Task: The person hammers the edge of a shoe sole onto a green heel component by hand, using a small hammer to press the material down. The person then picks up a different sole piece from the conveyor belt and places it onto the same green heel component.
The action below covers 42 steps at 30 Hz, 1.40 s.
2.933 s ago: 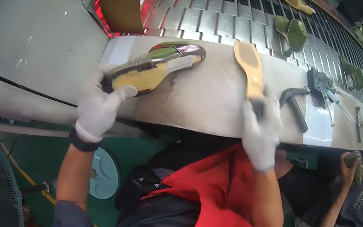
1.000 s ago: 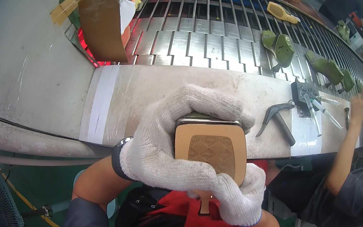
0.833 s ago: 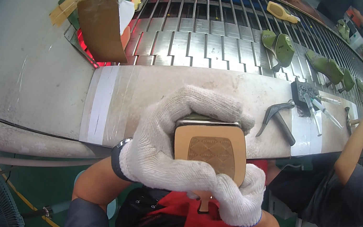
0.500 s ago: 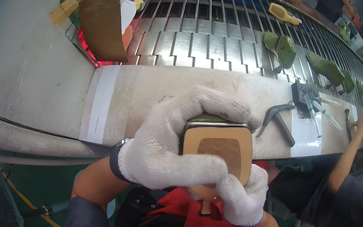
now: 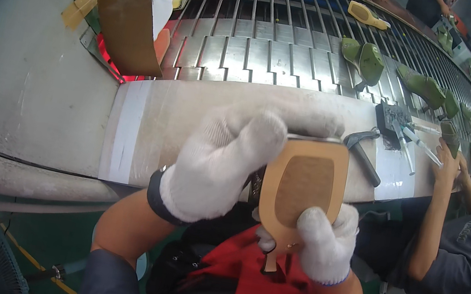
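— Sole point(image 5: 302, 190) first: where is it, from your end?

— Tan shoe sole, bottom face up toward me, held in the air in front of my chest, just this side of the pale workbench point(image 5: 190, 120). A darker, rougher patch covers its broad forepart; the narrow end points down at my red apron point(image 5: 260, 290).

— And my hands?

— My left hand point(image 5: 226, 164), in a white knit glove, is clenched round the sole's left edge and top. My right hand point(image 5: 323, 241), gloved too, pinches the narrow lower part, thumb on the face.

— How far along would you say?

— I judge the sole is picked up and being fitted or pressed against whatever sits behind it; a dark rim shows at the top, but I cannot tell what it is. Nothing is set down yet.

— Around that?

— Hammer point(image 5: 364, 151) lies on the bench just beyond. Green shoe lasts point(image 5: 361, 59) ride the slatted conveyor point(image 5: 255, 37) farther out. To my right a co-worker's arm point(image 5: 436, 207) reaches up to the bench.
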Tool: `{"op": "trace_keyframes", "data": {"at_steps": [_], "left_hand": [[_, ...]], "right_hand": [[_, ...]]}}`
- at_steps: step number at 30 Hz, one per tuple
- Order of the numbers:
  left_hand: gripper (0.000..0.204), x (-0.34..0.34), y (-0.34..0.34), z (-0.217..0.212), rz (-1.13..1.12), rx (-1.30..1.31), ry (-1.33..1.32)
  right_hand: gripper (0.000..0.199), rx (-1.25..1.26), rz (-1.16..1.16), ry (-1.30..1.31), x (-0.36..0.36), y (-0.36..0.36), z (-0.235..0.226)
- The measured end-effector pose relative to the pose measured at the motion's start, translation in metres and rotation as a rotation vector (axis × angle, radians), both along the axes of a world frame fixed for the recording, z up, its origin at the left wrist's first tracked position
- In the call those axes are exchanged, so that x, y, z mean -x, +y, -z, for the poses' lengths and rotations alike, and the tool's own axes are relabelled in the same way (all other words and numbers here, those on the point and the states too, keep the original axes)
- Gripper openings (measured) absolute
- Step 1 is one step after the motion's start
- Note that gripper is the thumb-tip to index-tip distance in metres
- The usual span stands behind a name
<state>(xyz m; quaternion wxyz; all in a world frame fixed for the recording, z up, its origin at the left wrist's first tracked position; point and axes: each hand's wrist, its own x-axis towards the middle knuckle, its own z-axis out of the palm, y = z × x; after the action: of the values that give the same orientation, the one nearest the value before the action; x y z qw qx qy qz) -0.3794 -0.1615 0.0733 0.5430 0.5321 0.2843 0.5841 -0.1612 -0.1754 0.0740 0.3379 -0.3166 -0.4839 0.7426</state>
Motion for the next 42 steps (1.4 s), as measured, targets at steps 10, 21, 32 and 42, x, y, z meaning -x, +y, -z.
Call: {"op": "trace_keyframes", "data": {"at_steps": [10, 21, 32, 42], "left_hand": [[0.064, -0.005, 0.041, 0.006, 0.002, -0.047, -0.111], [0.074, -0.008, 0.034, 0.009, 0.013, -0.108, -0.025], [0.057, -0.013, -0.002, 0.012, -0.095, -0.167, 0.052], [0.051, -0.005, -0.067, 0.013, -0.347, -0.172, 0.21]], "right_hand": [[0.047, 0.091, 0.012, 0.018, -0.008, 0.035, -0.009], [0.04, -0.06, 0.076, -0.029, -0.007, 0.034, -0.008], [0.039, -0.133, 0.049, -0.052, -0.01, 0.012, -0.005], [0.017, -0.554, -0.096, -0.307, -0.003, -0.009, -0.004]]}}
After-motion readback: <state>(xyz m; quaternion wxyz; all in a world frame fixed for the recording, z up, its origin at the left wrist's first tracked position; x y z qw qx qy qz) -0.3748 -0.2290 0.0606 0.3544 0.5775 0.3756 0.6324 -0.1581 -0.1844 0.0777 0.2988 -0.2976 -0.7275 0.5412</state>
